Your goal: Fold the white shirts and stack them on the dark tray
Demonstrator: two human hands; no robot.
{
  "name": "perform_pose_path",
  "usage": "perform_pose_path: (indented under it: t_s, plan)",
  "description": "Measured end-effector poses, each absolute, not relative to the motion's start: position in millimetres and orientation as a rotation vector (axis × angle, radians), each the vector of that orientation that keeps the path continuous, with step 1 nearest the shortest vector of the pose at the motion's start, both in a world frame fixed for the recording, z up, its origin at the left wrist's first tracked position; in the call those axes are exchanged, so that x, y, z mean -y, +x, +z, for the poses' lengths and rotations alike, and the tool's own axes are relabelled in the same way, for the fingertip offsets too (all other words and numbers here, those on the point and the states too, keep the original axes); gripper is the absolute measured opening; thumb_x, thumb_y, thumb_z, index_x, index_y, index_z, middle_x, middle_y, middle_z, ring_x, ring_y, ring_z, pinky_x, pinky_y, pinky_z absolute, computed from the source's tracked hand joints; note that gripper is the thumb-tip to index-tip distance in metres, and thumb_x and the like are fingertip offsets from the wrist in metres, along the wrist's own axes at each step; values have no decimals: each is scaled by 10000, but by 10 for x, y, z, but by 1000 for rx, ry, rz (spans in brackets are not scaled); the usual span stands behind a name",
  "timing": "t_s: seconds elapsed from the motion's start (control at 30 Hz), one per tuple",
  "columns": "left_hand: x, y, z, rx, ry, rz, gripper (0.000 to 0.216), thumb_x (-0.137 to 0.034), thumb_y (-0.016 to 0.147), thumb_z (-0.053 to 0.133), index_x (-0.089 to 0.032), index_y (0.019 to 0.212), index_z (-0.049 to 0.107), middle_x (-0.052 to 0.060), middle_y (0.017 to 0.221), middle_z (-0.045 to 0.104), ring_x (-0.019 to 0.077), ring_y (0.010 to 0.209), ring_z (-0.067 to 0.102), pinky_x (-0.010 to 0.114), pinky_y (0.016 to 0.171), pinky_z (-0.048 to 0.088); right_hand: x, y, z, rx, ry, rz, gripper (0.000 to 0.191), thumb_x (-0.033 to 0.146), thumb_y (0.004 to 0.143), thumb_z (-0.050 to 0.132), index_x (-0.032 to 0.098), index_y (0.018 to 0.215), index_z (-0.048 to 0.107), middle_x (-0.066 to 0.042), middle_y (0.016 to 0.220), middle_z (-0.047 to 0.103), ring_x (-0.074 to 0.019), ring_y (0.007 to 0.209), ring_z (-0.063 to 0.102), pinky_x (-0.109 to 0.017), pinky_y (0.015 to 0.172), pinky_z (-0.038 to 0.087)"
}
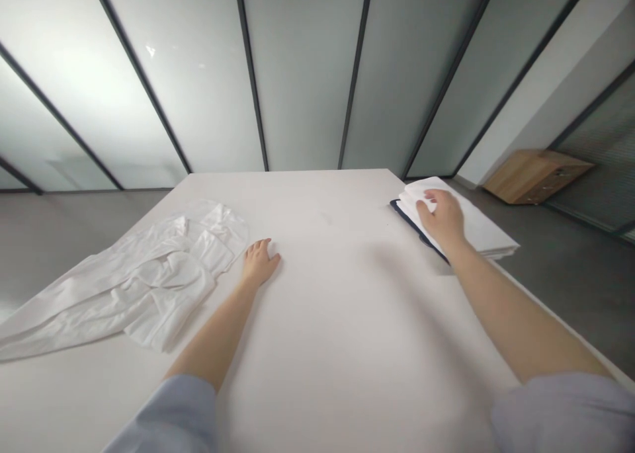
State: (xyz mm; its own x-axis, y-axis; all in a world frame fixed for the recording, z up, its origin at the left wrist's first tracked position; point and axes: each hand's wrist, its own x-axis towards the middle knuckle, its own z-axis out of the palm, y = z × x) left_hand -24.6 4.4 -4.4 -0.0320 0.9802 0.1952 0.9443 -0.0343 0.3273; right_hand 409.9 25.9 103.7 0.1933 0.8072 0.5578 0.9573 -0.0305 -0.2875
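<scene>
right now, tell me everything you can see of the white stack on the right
The stack looks like soft white cloth, folded in several layers, with rounded folds at its far left corner and layered edges at its near end. It lies flat, slightly uneven, by the right edge of the table, on something navy that shows along its left side. The right hand is over its left part; contact is unclear.

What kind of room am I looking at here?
Probably an office or meeting room: frosted glass panels in dark frames, a wooden cabinet off to the right, and a large plain white table.
</scene>
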Motion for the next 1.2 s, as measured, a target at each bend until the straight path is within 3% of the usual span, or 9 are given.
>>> perform_pose_path:
  t_s: [0.17,0.33,1.2]
  plan:
    - [-26,-243,-9,-2078,2160,493,471,-340,842,519,-180,1283,554,120,1359,542,285,1272,480,412,1084,352,-164,3213,372,2048,-1679,3,381,339,888,470,167,1207,588,-137,1194,622,-278,1100,556,-386,976,394]
    - [-26,-254,-15,-2056,2177,462,449,-347,851,512,-195,1269,576,107,1384,523,277,1285,467,403,1093,343,-79,2800,-89,2230,-1686,94,367,344,898,506,208,1225,600,-115,1324,563,-274,1224,488,-403,1016,366]
    - [-41,-271,-57,-2058,2217,456,424,-349,855,512,-220,1251,590,100,1378,529,263,1276,477,402,1095,345,-76,2847,-161,2255,-1665,114,333,317,892,510,202,1180,634,-103,1349,564,-262,1220,509,-397,1016,391]
